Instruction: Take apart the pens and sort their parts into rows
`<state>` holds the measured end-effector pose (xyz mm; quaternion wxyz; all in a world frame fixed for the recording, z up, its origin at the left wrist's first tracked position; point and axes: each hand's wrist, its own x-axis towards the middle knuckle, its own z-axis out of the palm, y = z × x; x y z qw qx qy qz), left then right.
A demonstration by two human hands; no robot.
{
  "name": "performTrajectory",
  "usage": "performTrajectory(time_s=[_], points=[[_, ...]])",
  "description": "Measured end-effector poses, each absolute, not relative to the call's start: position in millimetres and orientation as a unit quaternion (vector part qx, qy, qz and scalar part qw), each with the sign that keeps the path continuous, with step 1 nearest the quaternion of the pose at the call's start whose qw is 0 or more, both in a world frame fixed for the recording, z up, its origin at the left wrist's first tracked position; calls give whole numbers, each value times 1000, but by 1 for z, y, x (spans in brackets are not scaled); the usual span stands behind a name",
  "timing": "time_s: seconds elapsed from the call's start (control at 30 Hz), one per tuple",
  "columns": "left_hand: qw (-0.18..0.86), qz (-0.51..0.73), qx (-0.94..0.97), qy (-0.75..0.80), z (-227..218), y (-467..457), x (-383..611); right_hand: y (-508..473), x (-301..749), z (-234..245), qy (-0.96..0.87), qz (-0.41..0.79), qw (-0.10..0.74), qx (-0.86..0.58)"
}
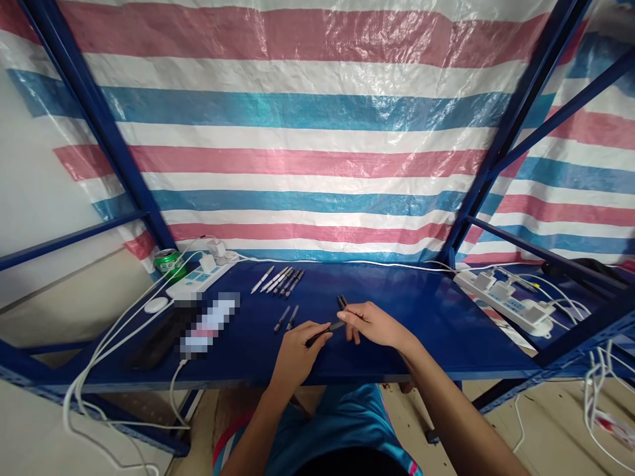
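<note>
Near the front edge of the blue table (417, 291), my left hand (301, 344) pinches a dark pen (322, 332). The pen points to the right, and its greyish end reaches the fingertips of my right hand (370, 322), which are closed around that end. Just beyond my right fingers a pair of dark pens (341, 302) shows, partly hidden by the hand. Two greyish pens (282, 318) lie slanted beside my left hand. Farther back is a row of white pens (272, 281) with several dark pens (292, 284) at its right.
On the left are a dark phone-like object (159, 340), a blurred-out lit screen (211, 327), a white power strip (198, 281) and a green can (169, 262). Another power strip (510, 304) with cables sits at the right. Blue metal posts (483, 178) frame the table; striped sheeting (297, 158) hangs behind.
</note>
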<state>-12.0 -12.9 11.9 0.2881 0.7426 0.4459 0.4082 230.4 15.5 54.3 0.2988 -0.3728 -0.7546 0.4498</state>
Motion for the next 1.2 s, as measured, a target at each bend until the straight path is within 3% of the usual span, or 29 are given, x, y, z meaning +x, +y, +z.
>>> performTrajectory(time_s=[0.13, 0.27, 0.43, 0.67, 0.87, 1.1, 1.2], points=[[287, 408, 741, 450, 11, -13, -12, 18, 232, 54, -759, 470, 295, -340], [273, 413, 743, 450, 10, -14, -10, 24, 227, 48, -772, 414, 287, -387], [243, 430, 736, 463, 14, -14, -8, 38, 226, 44, -747, 429, 334, -383], [61, 362, 714, 595, 41, 40, -23, 71, 242, 25, -653, 447, 439, -425], [-38, 174, 717, 673, 52, 105, -32, 72, 248, 7, -685, 412, 396, -451], [-80, 158, 732, 657, 54, 115, -34, 65, 249, 7, -733, 322, 375, -468], [-84, 199, 728, 650, 55, 104, -61, 61, 249, 15, -716, 315, 403, -475]])
